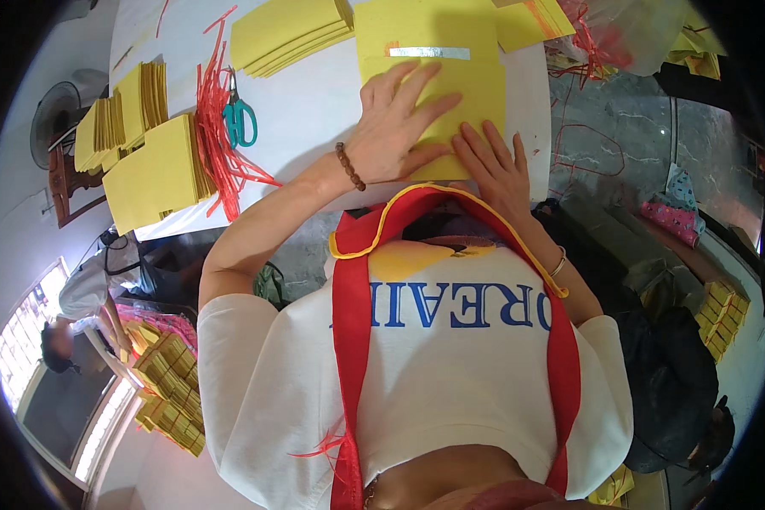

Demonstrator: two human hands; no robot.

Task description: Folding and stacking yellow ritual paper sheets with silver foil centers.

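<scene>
A large yellow paper sheet [476,85] lies in front of me on the white table, with a crease-like line across it. A shiny whitish strip [450,53] with a small orange mark at its left end crosses its upper part. My left hand [395,123], a beaded bracelet at its wrist, rests on the sheet with fingers spread, their tips just below the strip. Beside it, my right hand [495,166] lies on the sheet's near right part, its fingers stretched out. Neither hand visibly holds anything.
Stacks of yellow paper pieces [289,34] stand at the back and left [157,170]. Red plastic strings [212,127] and teal-handled scissors [245,123] lie left of my hands. Another person [93,289] is at far left by tied yellow bundles [170,374]. A clear plastic bag [633,34] sits back right.
</scene>
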